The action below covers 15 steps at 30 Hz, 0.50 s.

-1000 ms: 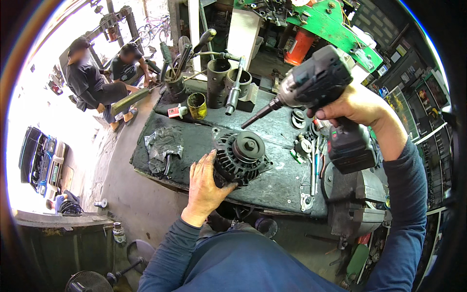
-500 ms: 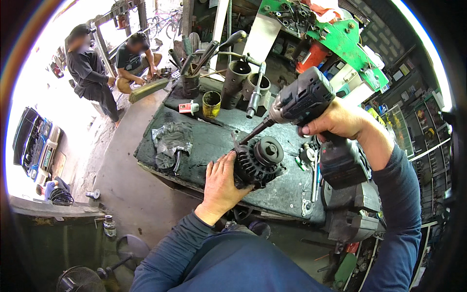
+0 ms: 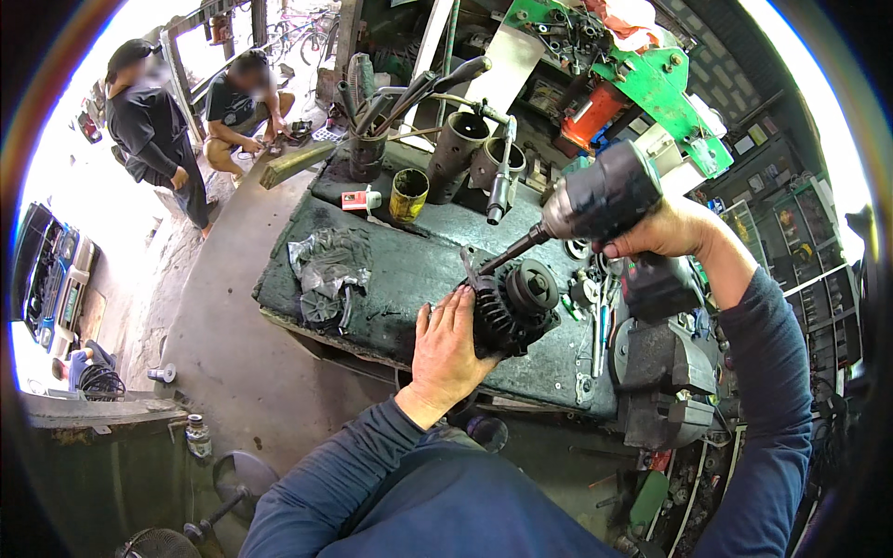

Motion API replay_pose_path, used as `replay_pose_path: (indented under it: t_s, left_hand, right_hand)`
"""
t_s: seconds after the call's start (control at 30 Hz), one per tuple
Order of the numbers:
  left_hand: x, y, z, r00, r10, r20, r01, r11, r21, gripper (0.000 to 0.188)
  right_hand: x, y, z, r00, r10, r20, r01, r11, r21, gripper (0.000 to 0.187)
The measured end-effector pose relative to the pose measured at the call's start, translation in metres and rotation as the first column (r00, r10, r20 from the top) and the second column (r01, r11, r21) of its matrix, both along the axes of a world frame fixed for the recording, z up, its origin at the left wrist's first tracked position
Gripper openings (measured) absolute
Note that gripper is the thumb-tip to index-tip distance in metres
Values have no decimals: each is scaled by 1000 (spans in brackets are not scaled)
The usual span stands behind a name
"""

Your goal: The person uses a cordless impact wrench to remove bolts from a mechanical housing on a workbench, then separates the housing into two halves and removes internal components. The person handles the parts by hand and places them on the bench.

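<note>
An alternator with a finned housing lies on the dark workbench, its grooved pulley facing up. My left hand grips its near left side, fingers along the housing and thumb underneath. In my right hand is a cordless impact wrench, held by the handle. Its long socket extension slants down to the left, with the tip at the lug on the alternator's far left edge. Whether the tip sits on a bolt is hidden.
A greasy part on a crumpled plastic bag lies at the bench's left. Behind stand a yellow can and metal tubes holding tools. A bench vise is at the right. Two people are at the far left.
The whole view has shifted slightly, with the bench scene turned a little. The wrench's tip stays at the alternator's lug, and both hands keep their hold. The standing person's arm has lowered.
</note>
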<state>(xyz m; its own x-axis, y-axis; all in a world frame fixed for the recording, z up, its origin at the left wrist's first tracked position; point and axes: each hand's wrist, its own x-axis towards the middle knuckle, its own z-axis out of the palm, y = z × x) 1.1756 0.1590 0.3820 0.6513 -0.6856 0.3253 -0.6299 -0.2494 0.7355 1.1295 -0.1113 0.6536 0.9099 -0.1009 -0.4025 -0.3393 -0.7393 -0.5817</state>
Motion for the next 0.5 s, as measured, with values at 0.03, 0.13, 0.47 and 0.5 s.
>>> replay_pose_path:
  t_s: [0.03,0.13,0.47,0.5]
  left_hand:
    - [0,0,0,1000,-2,10,2,1000,2,108]
    - [-1,1,1,1000,7,12,-7,1000,-2,108]
    - [-3,-1,1,1000,7,13,-7,1000,17,108]
    - [-4,-1,1,1000,6,17,-6,999,41,108]
  right_hand:
    - [1,-3,-2,987,127,98,-125,992,-22,45]
    - [2,-10,0,1000,-6,8,6,1000,-18,45]
    - [2,-12,-4,993,-117,-10,117,992,-53,42]
    - [1,-12,-3,989,-143,-33,143,990,-3,42]
